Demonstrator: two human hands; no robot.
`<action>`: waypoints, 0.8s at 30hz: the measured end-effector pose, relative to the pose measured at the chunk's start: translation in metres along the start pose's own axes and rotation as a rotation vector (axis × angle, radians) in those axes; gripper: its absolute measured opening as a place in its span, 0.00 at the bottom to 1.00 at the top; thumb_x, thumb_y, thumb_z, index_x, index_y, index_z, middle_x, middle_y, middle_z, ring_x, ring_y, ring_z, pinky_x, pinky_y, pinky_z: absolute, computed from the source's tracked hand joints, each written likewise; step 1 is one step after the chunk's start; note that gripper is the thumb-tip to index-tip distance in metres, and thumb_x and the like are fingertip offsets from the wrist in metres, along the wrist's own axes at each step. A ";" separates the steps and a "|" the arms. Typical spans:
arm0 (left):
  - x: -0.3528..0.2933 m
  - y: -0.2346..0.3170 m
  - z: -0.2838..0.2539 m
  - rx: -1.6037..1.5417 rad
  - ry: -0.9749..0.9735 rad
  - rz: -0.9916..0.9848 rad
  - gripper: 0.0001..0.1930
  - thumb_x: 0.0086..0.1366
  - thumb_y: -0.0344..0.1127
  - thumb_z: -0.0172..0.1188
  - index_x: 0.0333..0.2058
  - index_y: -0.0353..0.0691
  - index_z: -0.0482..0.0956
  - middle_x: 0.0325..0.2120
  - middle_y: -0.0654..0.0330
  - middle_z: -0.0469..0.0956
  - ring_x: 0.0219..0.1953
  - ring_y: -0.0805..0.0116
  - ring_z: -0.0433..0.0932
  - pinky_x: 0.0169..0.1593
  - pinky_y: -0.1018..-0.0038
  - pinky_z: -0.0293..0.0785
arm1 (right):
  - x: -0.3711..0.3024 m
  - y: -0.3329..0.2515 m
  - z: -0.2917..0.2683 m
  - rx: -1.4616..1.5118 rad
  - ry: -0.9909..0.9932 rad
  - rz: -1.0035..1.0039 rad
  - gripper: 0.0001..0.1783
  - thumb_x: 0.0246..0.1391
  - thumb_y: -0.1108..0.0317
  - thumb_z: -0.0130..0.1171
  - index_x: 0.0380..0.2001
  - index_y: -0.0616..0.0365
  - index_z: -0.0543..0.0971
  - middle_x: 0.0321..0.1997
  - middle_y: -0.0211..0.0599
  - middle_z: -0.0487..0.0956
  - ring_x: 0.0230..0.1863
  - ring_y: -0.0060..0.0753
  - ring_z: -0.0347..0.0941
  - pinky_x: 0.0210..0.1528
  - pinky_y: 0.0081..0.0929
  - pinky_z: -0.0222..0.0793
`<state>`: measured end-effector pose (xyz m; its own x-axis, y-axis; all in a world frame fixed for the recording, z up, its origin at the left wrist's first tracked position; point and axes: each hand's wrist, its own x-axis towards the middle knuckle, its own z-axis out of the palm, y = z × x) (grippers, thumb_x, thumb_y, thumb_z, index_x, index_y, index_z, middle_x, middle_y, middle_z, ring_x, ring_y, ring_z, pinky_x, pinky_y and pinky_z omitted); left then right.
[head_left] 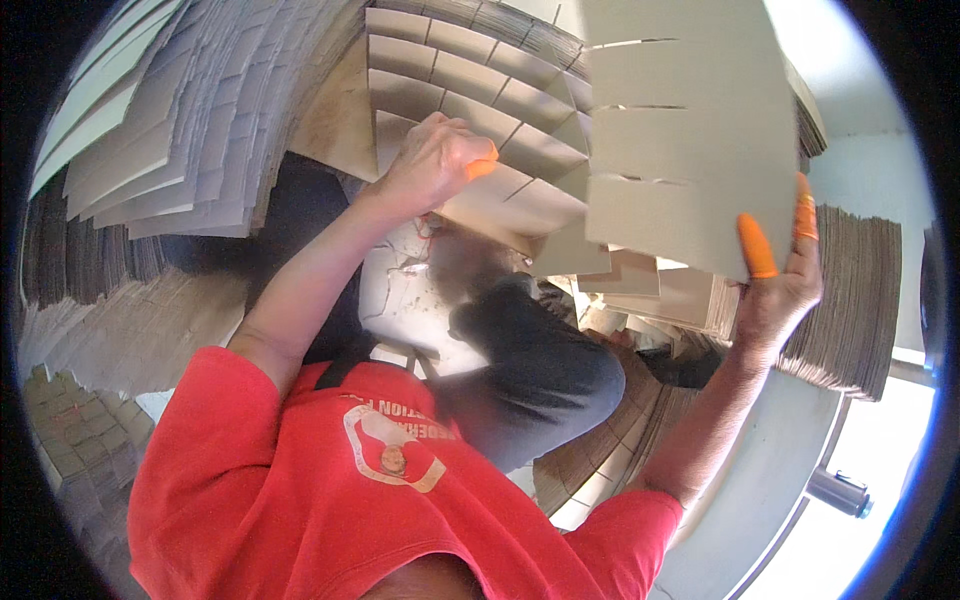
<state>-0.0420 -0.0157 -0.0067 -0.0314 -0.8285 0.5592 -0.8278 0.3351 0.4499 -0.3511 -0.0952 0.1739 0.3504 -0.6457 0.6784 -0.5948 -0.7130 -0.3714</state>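
My left hand [435, 165] is closed at the near left part of a cardboard divider grid [480, 85], with an orange cover on one finger. Its curled fingers appear to grip the near strip, though their tips are partly hidden. The grid has several crossed strips forming open cells. At the right, my right hand [780, 285] pinches the lower right corner of a large cardboard sheet [690, 140] between orange-covered thumb and fingers. Several slits run in from the sheet's left side. It stands raised beside the grid and hides part of its right end.
Tall stacks of cardboard sheets [190, 120] fill the left side. Another stack [845, 300] stands beyond my right hand. Smaller cardboard pieces [670, 290] lie below the raised sheet. My bent knee [560, 370] is under the work, and a pale wall [870, 165] is at the right.
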 end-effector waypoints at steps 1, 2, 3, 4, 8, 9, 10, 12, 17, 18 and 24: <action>-0.001 -0.001 0.001 -0.006 -0.007 0.008 0.06 0.54 0.33 0.65 0.31 0.42 0.83 0.23 0.58 0.78 0.30 0.59 0.76 0.38 0.64 0.69 | -0.002 -0.011 0.009 -0.010 -0.062 0.072 0.36 0.46 0.73 0.71 0.61 0.55 0.72 0.54 0.37 0.80 0.48 0.23 0.77 0.51 0.27 0.75; -0.002 -0.002 0.001 -0.011 -0.015 0.015 0.05 0.54 0.33 0.64 0.31 0.42 0.83 0.23 0.59 0.78 0.30 0.59 0.76 0.38 0.65 0.69 | -0.004 -0.019 0.016 -0.020 -0.124 0.144 0.38 0.45 0.73 0.72 0.62 0.52 0.72 0.55 0.36 0.80 0.50 0.24 0.76 0.54 0.27 0.73; -0.004 -0.004 0.003 -0.015 -0.006 0.008 0.05 0.54 0.32 0.63 0.31 0.42 0.83 0.23 0.59 0.78 0.30 0.59 0.76 0.38 0.64 0.69 | -0.006 -0.018 0.024 -0.035 -0.163 0.125 0.38 0.44 0.73 0.72 0.61 0.50 0.72 0.55 0.37 0.80 0.50 0.24 0.76 0.53 0.27 0.74; -0.005 -0.004 0.006 -0.025 0.000 0.006 0.05 0.54 0.31 0.62 0.31 0.42 0.83 0.23 0.59 0.78 0.30 0.59 0.76 0.38 0.64 0.69 | -0.006 -0.016 0.029 -0.063 -0.179 0.051 0.38 0.44 0.73 0.72 0.62 0.50 0.72 0.53 0.38 0.80 0.49 0.25 0.77 0.52 0.27 0.74; -0.004 -0.004 0.010 -0.033 0.022 0.012 0.06 0.54 0.29 0.60 0.31 0.43 0.83 0.23 0.58 0.78 0.30 0.58 0.76 0.39 0.64 0.69 | -0.007 -0.021 0.051 -0.006 -0.212 0.042 0.37 0.43 0.76 0.71 0.60 0.57 0.72 0.46 0.42 0.82 0.44 0.28 0.79 0.49 0.28 0.75; -0.004 -0.004 0.010 -0.030 0.011 -0.001 0.05 0.54 0.30 0.60 0.30 0.43 0.83 0.23 0.58 0.78 0.30 0.58 0.76 0.39 0.64 0.69 | -0.009 -0.018 0.055 -0.063 -0.232 0.044 0.37 0.43 0.77 0.71 0.60 0.58 0.73 0.45 0.43 0.83 0.44 0.28 0.79 0.48 0.28 0.75; -0.003 -0.003 0.008 -0.026 0.000 -0.016 0.05 0.54 0.30 0.61 0.30 0.42 0.83 0.23 0.58 0.78 0.30 0.58 0.76 0.39 0.64 0.69 | -0.010 -0.016 0.059 -0.117 -0.253 0.045 0.37 0.43 0.77 0.71 0.60 0.58 0.73 0.44 0.43 0.83 0.44 0.28 0.79 0.48 0.28 0.75; -0.002 -0.001 0.007 -0.020 -0.002 -0.026 0.04 0.54 0.30 0.61 0.30 0.42 0.83 0.23 0.58 0.77 0.31 0.58 0.76 0.39 0.63 0.69 | -0.009 -0.022 0.061 -0.073 -0.272 0.075 0.35 0.44 0.78 0.70 0.59 0.60 0.73 0.42 0.46 0.83 0.44 0.28 0.79 0.47 0.28 0.75; -0.002 -0.003 0.010 -0.049 0.027 -0.011 0.06 0.52 0.27 0.60 0.29 0.42 0.82 0.22 0.57 0.76 0.31 0.57 0.76 0.38 0.62 0.69 | -0.004 -0.033 0.068 0.003 -0.290 0.053 0.35 0.44 0.79 0.69 0.59 0.59 0.73 0.41 0.46 0.83 0.43 0.28 0.80 0.44 0.29 0.76; -0.002 -0.004 0.010 -0.038 0.022 -0.018 0.06 0.52 0.26 0.60 0.29 0.42 0.82 0.22 0.57 0.76 0.31 0.57 0.75 0.38 0.62 0.69 | -0.003 -0.032 0.071 -0.010 -0.294 0.040 0.36 0.44 0.79 0.69 0.60 0.58 0.72 0.41 0.46 0.83 0.42 0.28 0.80 0.44 0.29 0.77; 0.002 -0.010 0.016 -0.080 0.000 -0.025 0.07 0.51 0.24 0.59 0.29 0.43 0.82 0.23 0.57 0.77 0.31 0.56 0.76 0.37 0.61 0.69 | 0.004 -0.033 0.070 0.005 -0.354 0.128 0.39 0.46 0.78 0.68 0.63 0.54 0.69 0.42 0.45 0.83 0.39 0.25 0.79 0.44 0.29 0.76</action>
<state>-0.0427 -0.0280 -0.0205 -0.0115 -0.8371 0.5470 -0.7812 0.3490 0.5176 -0.2792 -0.0936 0.1449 0.5025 -0.7836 0.3653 -0.6468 -0.6211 -0.4426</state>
